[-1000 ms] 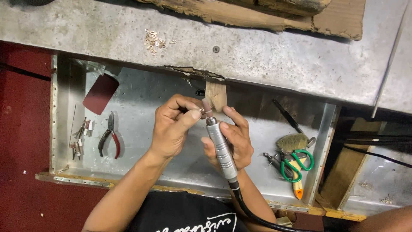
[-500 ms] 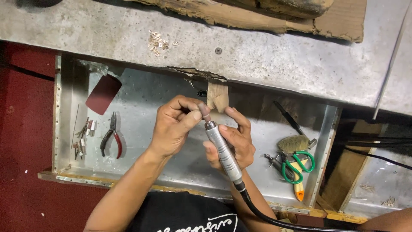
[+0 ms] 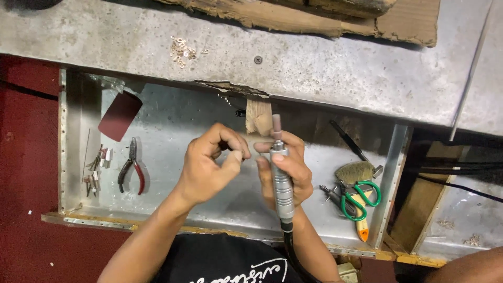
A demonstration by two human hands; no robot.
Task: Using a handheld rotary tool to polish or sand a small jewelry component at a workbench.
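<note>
My right hand (image 3: 297, 166) grips a silver rotary handpiece (image 3: 282, 188), held nearly upright, with its black cable running down toward my body. A pinkish cylindrical sanding bit (image 3: 276, 126) sticks up from the tip, right beside a wooden bench peg (image 3: 258, 116) that juts out from under the bench edge. My left hand (image 3: 207, 170) hovers just left of the handpiece, thumb and forefinger pinched together. I cannot tell whether anything tiny is between them.
Below the hands lies a metal tray (image 3: 173, 131). It holds red-handled pliers (image 3: 131, 170), small bits (image 3: 97, 169) and a dark red abrasive sheet (image 3: 119, 115) on the left, green-handled scissors (image 3: 360, 198) and a brush (image 3: 356, 171) on the right. Small rings (image 3: 181, 50) lie on the bench top (image 3: 325, 68).
My left hand has come off the bit's tip and drawn back to the left. The handpiece has swung more upright, its bit now beside the wooden peg.
</note>
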